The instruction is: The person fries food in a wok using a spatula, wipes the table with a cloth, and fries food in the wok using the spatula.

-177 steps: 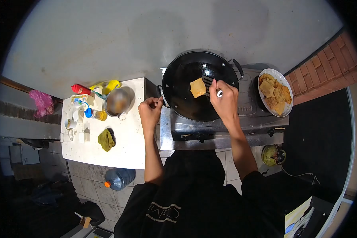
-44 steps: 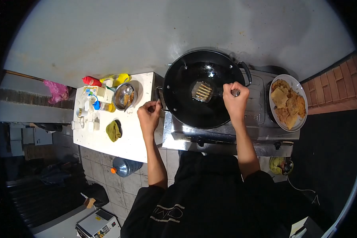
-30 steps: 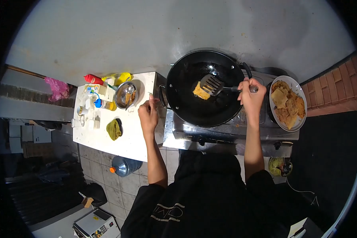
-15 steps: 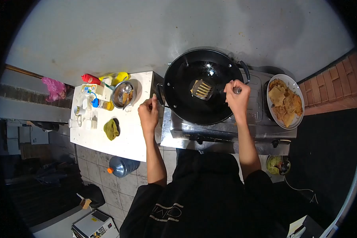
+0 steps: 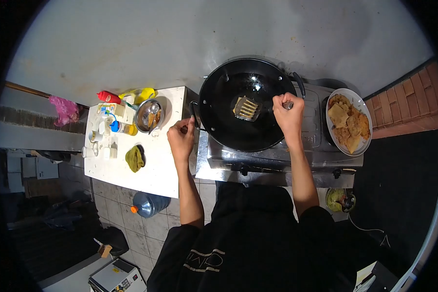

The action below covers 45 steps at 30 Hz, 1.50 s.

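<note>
My right hand (image 5: 289, 119) is closed around the handle of a slotted metal spatula (image 5: 248, 108). The spatula's head lies low inside a large black wok (image 5: 228, 129) on the stove. Through its slots and at its left edge shows a pale yellow-tan piece of food (image 5: 238, 104). My left hand (image 5: 181, 141) is curled beside the wok's left handle (image 5: 194, 115), with one digit stretched up close to it. I cannot tell whether that digit touches the handle. No object shows in the left hand.
Right of the wok stands a white oval plate (image 5: 368, 140) of fried flat pieces. On the white table (image 5: 155, 168) at left are a metal bowl (image 5: 143, 124), a green cloth (image 5: 134, 159), a red bottle (image 5: 108, 97) and several jars. A water jug (image 5: 151, 204) lies below.
The view has shifted very slightly. My left hand sits a little lower against the wok handle. The spatula and the food stay at nearly the same spot in the wok.
</note>
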Tool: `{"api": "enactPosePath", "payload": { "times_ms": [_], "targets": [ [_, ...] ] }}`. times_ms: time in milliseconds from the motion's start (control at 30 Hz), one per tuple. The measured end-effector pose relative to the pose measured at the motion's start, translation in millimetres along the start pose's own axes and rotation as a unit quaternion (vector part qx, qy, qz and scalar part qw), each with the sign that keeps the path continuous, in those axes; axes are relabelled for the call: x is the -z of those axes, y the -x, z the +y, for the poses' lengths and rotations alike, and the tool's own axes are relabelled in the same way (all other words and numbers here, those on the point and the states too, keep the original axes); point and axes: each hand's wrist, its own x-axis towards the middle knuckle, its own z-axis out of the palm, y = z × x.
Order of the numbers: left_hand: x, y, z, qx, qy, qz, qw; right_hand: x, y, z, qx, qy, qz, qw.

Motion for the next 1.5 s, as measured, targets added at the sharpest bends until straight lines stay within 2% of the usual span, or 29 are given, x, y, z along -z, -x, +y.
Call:
{"api": "enactPosePath", "payload": {
  "times_ms": [233,333,400,633,700,833,900,933,1000,1100,1433,1500],
  "targets": [
    [-0.8,1.5,3.4,0.008,0.010,0.003,1.000,5.9,-0.6,6.1,0.008,-0.002,0.015,1.000],
    [1.2,0.4,2.3,0.004,0.006,0.000,1.000,5.2,0.3,3.3,0.014,0.000,-0.008,1.000],
    [-0.4,0.4,2.0,-0.003,0.004,-0.002,1.000,6.2,-3.4,1.9,0.006,0.037,0.016,0.999],
    [-0.5,1.1,0.6,0.004,0.015,-0.002,1.000,7.3,-5.1,0.6,0.014,0.009,0.007,1.000],
    [-0.4,1.3,2.6,0.005,0.016,0.002,1.000,8.2,-8.4,2.0,-0.006,0.052,0.024,0.998],
    [0.6,2.4,6.4,0.007,0.014,0.003,1.000,5.5,-4.5,2.6,-0.009,0.016,-0.005,1.000],
    [0.5,1.6,6.4,0.007,0.016,0.001,1.000,2.7,-7.7,6.8,0.072,0.015,0.039,0.997],
    [-0.3,1.1,3.8,0.004,0.014,0.000,1.000,2.8,-6.9,5.9,0.073,0.014,0.039,0.997],
    [0.1,-0.1,2.2,0.001,0.012,-0.001,1.000,5.1,-3.5,2.1,0.014,0.001,-0.008,1.000],
    [-0.6,-0.3,4.5,-0.014,0.021,-0.002,1.000,9.0,-2.4,-2.4,-0.001,-0.001,0.003,1.000],
    [-1.0,0.1,10.7,-0.004,0.044,0.004,0.999,9.6,3.2,-5.3,-0.037,-0.047,-0.012,0.998],
    [0.3,1.0,11.8,-0.001,0.043,0.002,0.999,13.5,5.3,-3.9,-0.005,0.020,0.012,1.000]
  ]
}}
